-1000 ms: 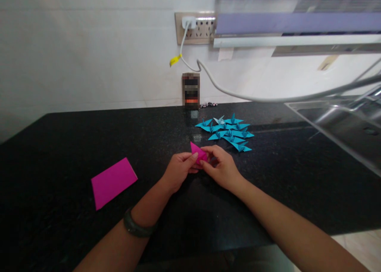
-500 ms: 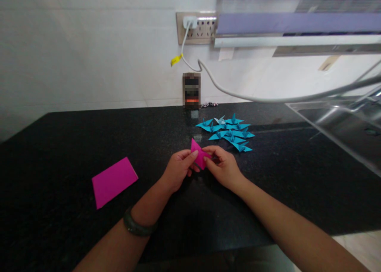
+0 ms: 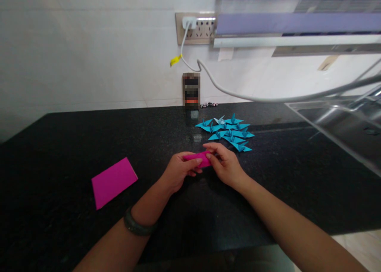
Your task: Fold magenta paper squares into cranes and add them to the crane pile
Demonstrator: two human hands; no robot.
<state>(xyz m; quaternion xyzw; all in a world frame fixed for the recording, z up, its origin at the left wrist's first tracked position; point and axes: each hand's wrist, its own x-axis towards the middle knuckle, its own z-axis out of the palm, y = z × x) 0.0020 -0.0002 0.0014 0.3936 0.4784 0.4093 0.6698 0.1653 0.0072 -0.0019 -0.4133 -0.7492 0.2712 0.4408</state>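
My left hand [image 3: 179, 172] and my right hand [image 3: 225, 165] meet over the black counter [image 3: 59, 145] and both pinch a small folded piece of magenta paper [image 3: 199, 159], held nearly flat between the fingertips. A dark bracelet [image 3: 137, 226] sits on my left wrist. A stack of flat magenta paper [image 3: 113, 181] lies on the counter to the left of my hands. Several blue folded paper cranes [image 3: 228, 132] lie in a cluster just beyond my right hand.
A small dark box [image 3: 191, 90] stands against the white wall. Above it is a wall socket [image 3: 195, 27] with a white cable [image 3: 238, 93] running right. A steel sink [image 3: 342, 121] is at the right. The counter's front edge lies near my forearms.
The magenta piece stood up as a pointed triangle before; now it is turned down flat between my fingers. Both hands stayed in about the same place.
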